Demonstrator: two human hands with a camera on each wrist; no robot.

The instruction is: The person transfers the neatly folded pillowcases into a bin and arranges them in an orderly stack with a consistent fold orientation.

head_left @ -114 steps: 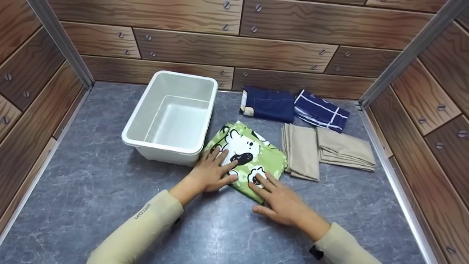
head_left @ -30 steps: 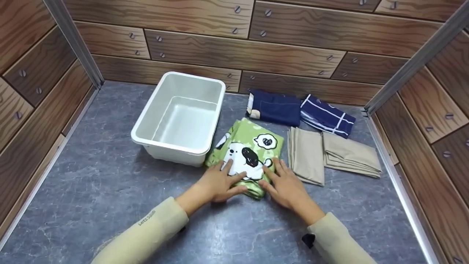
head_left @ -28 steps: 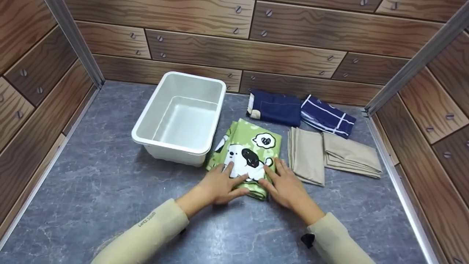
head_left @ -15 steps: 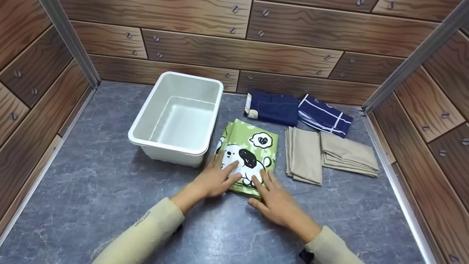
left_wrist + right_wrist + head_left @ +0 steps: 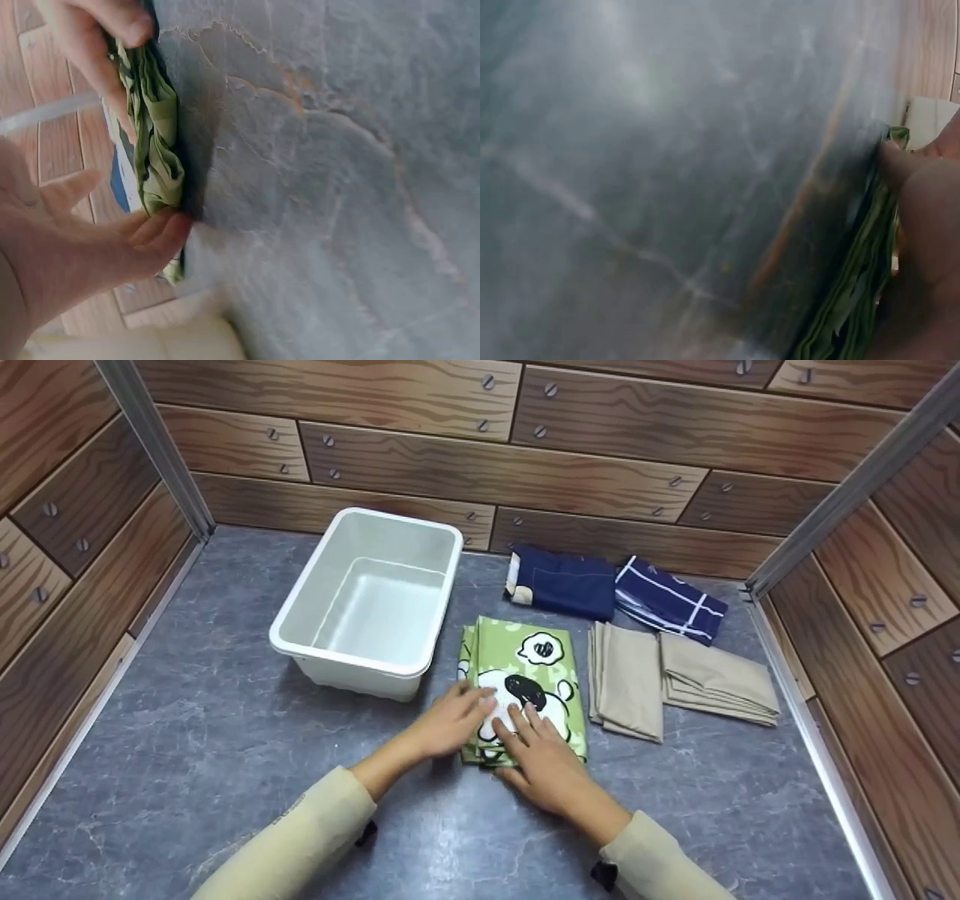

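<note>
A folded green cloth with a white cartoon dog print lies on the grey floor, its long side facing the bin. My left hand touches its left edge with the fingers extended. On the near part of the print rests my right hand, fingers spread. The left wrist view shows the stacked layers of the green cloth beside the left fingers. In the right wrist view the cloth's layered edge runs along the right hand, partly hidden by it.
A white plastic bin stands left of the cloth with nothing in it. Folded beige cloths lie to the right. Behind them are a folded navy cloth and a navy cloth with white lines. Wood-patterned walls enclose the floor.
The green cloth has been folded narrower and turned straight, and it has shifted slightly right and nearer. Both hands have moved along with it, the right one further left over the print.
</note>
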